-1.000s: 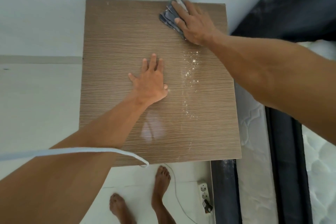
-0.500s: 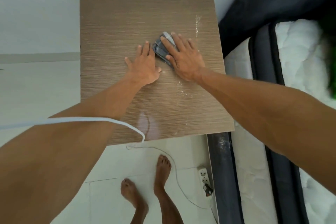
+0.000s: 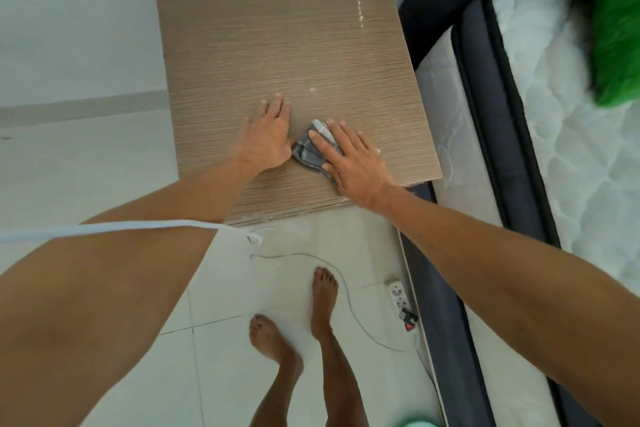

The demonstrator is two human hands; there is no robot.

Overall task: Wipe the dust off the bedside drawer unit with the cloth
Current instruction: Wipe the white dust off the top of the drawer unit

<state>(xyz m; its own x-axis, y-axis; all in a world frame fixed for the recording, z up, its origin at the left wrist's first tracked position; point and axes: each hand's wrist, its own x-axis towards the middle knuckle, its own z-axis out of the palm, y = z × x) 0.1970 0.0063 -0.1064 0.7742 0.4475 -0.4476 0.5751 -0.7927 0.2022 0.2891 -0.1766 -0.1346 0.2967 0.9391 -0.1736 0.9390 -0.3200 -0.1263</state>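
The wooden top of the bedside drawer unit [image 3: 277, 28] fills the upper middle of the head view. My right hand [image 3: 353, 163] lies flat near the unit's front right corner, pressing a folded grey cloth [image 3: 310, 151] onto the wood. Part of the cloth is hidden under my palm. My left hand [image 3: 268, 139] rests flat on the top just left of the cloth, fingers together, holding nothing. A thin streak of white dust [image 3: 361, 10] remains near the back right edge, and a small white speck [image 3: 312, 89] sits mid-surface.
A bed with a white mattress [image 3: 561, 135] and dark frame [image 3: 446, 288] stands right of the unit. A green object [image 3: 616, 28] lies on the bed. On the tiled floor are my bare feet [image 3: 323, 291], a thin white cable [image 3: 346, 288] and a power strip [image 3: 401, 302].
My right hand has dragged the cloth from the back right corner toward the front right of the top. The dust line in the middle is gone. My left hand stayed flat on the wood.
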